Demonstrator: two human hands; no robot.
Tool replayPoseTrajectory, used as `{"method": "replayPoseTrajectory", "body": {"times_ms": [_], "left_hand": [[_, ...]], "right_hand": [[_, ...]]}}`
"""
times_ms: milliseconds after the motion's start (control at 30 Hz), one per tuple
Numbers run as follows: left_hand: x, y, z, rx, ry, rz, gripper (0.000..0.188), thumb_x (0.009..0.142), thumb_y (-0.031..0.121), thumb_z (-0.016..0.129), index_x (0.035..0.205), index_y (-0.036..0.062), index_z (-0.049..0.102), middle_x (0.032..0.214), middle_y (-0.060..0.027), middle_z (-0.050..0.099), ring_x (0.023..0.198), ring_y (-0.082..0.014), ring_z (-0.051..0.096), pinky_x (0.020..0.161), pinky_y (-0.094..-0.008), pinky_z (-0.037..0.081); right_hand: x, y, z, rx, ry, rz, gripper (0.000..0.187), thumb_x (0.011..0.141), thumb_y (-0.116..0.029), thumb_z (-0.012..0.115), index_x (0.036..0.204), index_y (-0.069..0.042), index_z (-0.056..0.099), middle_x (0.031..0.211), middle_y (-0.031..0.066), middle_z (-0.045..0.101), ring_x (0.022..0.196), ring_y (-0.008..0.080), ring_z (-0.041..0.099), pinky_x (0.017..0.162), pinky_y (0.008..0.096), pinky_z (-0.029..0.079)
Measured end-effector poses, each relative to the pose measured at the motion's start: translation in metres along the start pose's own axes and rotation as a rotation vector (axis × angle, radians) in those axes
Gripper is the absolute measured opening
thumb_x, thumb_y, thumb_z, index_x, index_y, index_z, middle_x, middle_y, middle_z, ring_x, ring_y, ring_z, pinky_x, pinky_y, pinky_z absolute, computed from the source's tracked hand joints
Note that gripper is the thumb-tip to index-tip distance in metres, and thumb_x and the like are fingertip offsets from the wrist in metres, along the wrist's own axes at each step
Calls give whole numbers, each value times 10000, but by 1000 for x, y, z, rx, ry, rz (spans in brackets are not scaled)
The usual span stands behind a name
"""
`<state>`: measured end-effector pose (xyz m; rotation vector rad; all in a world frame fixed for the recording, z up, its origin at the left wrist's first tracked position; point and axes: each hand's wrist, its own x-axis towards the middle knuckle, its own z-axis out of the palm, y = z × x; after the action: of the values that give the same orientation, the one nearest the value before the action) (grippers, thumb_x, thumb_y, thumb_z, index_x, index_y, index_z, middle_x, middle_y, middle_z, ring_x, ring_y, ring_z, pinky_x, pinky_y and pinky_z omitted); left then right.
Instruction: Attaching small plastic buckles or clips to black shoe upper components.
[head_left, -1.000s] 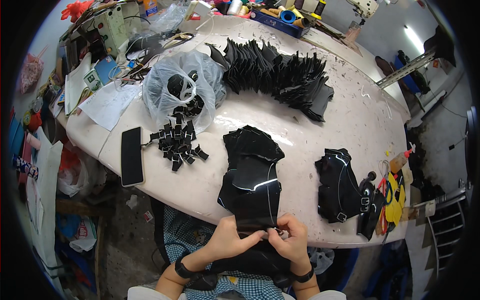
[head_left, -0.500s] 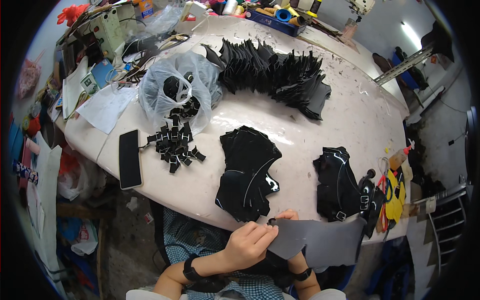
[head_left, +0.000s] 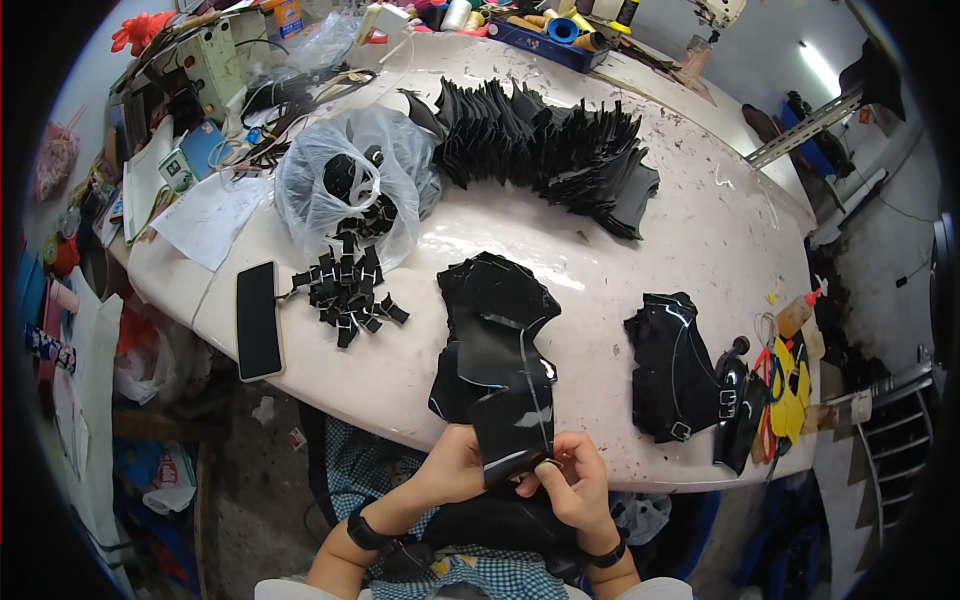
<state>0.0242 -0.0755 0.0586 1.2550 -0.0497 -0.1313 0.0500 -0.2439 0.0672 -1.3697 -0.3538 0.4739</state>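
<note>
At the near edge of the table I hold a glossy black leather piece [head_left: 512,420], its far part lying over a stack of similar black pieces [head_left: 490,290]. My left hand [head_left: 456,466] grips its left edge, fingers partly hidden beneath it. My right hand [head_left: 572,482] pinches its near right corner, where a small dark tab shows; its exact kind is hard to make out. Farther left lies a heap of small black straps with metal buckles [head_left: 348,290]. To the right is another stack of glossy black pieces [head_left: 668,370], with buckled straps [head_left: 730,400] beside it.
A clear plastic bag [head_left: 400,180] with more black straps stands behind the heap. A phone [head_left: 260,320] lies at the left edge. A long row of black cut pieces [head_left: 540,140] spans the back. Scissors [head_left: 777,375] and a small bottle [head_left: 797,316] are at far right.
The leather piece has turned from grey underside to glossy black side and swung from the right onto the near stack. My left hand moved left; my right hand came out from behind the piece.
</note>
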Motion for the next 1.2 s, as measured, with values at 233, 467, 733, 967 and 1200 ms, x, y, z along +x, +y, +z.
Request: {"method": "replayPoseTrajectory", "body": {"times_ms": [233,467,733,967,1200], "left_hand": [[-2,0,4,429,40,249,367,730,28,628,1089,10,553,995,-126,604,887,-230,603,755,-309,471],[-5,1,6,479,47,103,411,693,-13,588,1098,22,529,975,-132,594,858,-248,620,729,-315,483],[1,8,-14,26,-308,157,341,769,31,598,1080,-63,495,922,-105,597,769,-150,602,726,-266,491],[1,4,6,17,106,-63,125,841,90,577,865,-33,576,720,-58,614,572,-95,583,521,-216,469],[1,2,7,-14,63,-48,112,834,72,576,877,-30,586,732,-53,624,591,-89,578,544,-209,463]], "right_hand": [[3,0,-1,-8,-28,84,202,829,51,536,1011,47,448,815,118,601,675,166,636,614,249,525],[-1,6,-5,32,15,74,168,822,37,563,947,31,451,785,100,605,657,155,635,573,236,516],[0,4,-1,-126,224,-49,247,743,34,661,888,13,462,742,61,560,619,105,597,535,193,490],[4,2,-7,-429,161,-147,194,752,8,657,813,2,473,751,26,503,589,73,515,519,189,459],[-1,0,-12,154,22,90,114,858,10,508,872,9,395,808,68,464,687,146,605,596,251,538]]}}
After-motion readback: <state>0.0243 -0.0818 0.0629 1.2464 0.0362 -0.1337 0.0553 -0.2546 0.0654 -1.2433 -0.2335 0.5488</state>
